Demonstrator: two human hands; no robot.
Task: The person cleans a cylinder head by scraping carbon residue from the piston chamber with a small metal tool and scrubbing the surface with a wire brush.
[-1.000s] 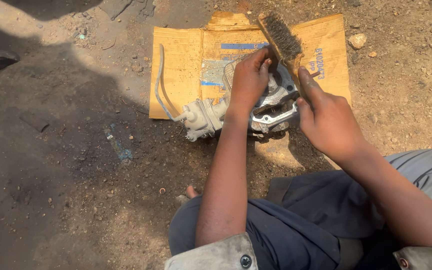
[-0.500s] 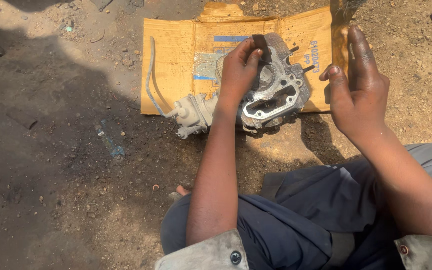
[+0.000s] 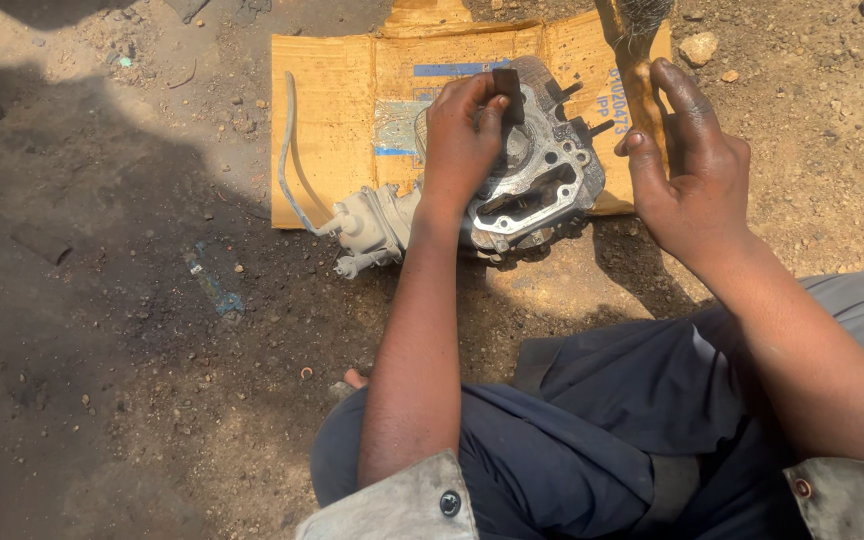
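Grey cast-metal engine part with a machined flat face and oval openings (image 3: 537, 185) tilted on a flattened sheet of brown corrugated cardboard (image 3: 337, 120), spread on dry dirt ground (image 3: 102, 300). Left hand (image 3: 462, 135) on top of the part, fingers (image 3: 492, 112) pinched on a small dark rectangular block (image 3: 508, 95) pressed against the metal. Right hand (image 3: 692, 165) just to the right of the part, fingers (image 3: 674, 92) spread and released, grasping nothing, beside a wooden-handled wire brush (image 3: 637, 45) lying on the cardboard's right edge. Pale hose-fitted carburettor body (image 3: 367, 225) joined at the part's left, thin tube (image 3: 290, 150) curving up over the cardboard. Dark blue trousers (image 3: 592, 440) at the bottom
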